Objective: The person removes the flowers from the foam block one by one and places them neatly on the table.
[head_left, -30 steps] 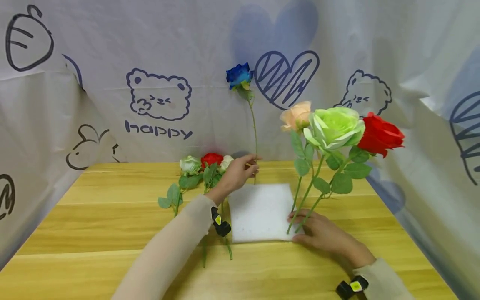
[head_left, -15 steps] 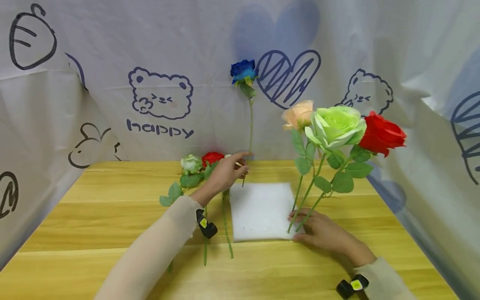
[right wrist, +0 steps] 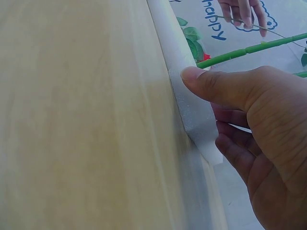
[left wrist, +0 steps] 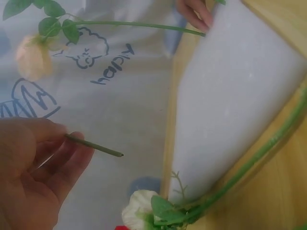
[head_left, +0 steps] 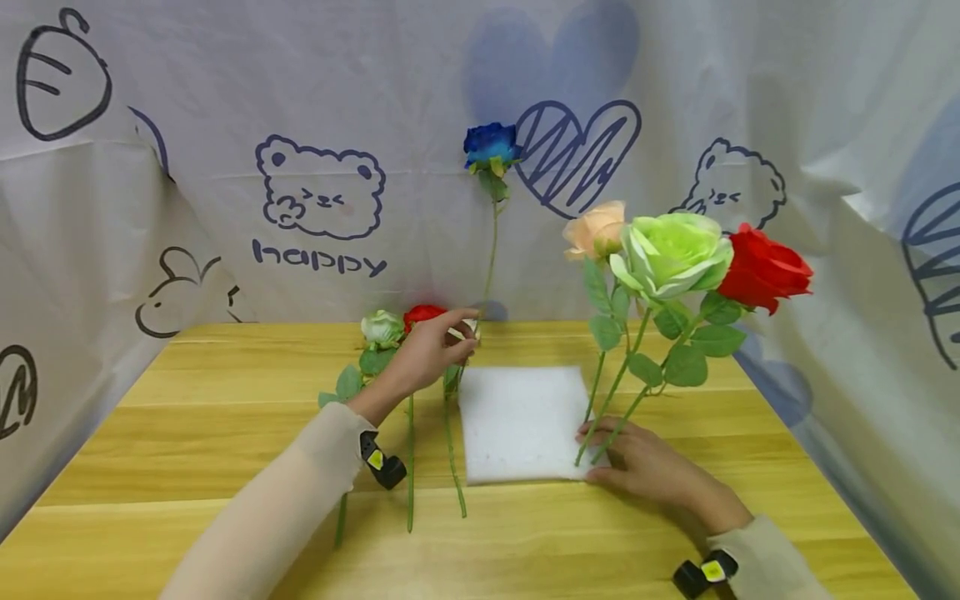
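My left hand (head_left: pixel 431 354) pinches the stem of a blue rose (head_left: pixel 491 148), which stands nearly upright above the table's back edge. The stem's lower end (left wrist: pixel 108 151) sticks out past the fingers in the left wrist view. A white foam block (head_left: pixel 521 421) lies just right of that hand. Stuck in its right side are a peach rose (head_left: pixel 596 232), a light green rose (head_left: pixel 671 254) and a red rose (head_left: pixel 765 268). My right hand (head_left: pixel 652 467) grips the block's near right corner, its thumb (right wrist: pixel 194 74) on the near face in the right wrist view.
Left of the block lie a pale green-white rose (head_left: pixel 382 327), another red rose (head_left: pixel 423 315) and a white rose (left wrist: pixel 139 208), partly hidden by the left hand in the head view. Their stems reach toward the front of the wooden table (head_left: pixel 187 450). A drawn-on curtain (head_left: pixel 420 208) hangs behind.
My left hand has moved left with the blue rose, from behind the block to above the lying flowers, and the stem now leans slightly. The right hand and the block have stayed put.
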`<action>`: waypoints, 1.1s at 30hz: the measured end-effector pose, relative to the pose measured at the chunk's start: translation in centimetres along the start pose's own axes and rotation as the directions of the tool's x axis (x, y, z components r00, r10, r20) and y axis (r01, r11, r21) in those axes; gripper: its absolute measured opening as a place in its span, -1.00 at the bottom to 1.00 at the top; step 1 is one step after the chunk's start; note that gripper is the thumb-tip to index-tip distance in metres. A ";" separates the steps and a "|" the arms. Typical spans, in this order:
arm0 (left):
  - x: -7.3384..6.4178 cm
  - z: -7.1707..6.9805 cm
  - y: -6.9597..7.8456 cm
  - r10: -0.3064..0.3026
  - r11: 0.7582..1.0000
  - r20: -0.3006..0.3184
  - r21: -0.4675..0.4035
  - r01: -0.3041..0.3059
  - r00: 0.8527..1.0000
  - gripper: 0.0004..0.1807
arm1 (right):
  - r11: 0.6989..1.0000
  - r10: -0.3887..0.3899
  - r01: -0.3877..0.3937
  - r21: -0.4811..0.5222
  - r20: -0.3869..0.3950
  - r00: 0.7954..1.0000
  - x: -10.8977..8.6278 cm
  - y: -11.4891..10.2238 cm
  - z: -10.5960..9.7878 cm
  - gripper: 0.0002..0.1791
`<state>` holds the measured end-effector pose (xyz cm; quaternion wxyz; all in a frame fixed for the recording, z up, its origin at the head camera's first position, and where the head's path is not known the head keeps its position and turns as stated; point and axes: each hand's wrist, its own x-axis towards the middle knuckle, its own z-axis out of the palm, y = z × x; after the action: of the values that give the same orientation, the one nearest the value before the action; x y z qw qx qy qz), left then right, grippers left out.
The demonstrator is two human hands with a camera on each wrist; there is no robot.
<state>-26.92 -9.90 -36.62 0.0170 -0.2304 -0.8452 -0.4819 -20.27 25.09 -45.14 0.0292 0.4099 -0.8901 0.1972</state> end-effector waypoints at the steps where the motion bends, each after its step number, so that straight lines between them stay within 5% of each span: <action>1: -0.1 -0.2 0.0 0.003 1.000 -0.003 0.002 -0.003 1.000 -0.54 | 1.000 0.002 -0.002 0.000 0.000 1.000 0.0 0.0 0.0 -0.56; 33: -5.1 -4.0 -0.6 0.024 0.991 -0.032 0.132 -0.020 0.999 -0.49 | 0.999 0.037 -0.037 0.006 0.018 0.999 -0.1 -0.1 0.0 -0.54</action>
<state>-23.33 -15.36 -36.22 0.0519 -0.2300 -0.8722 -0.4286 -20.15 25.05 -45.17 0.0164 0.3953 -0.8971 0.1967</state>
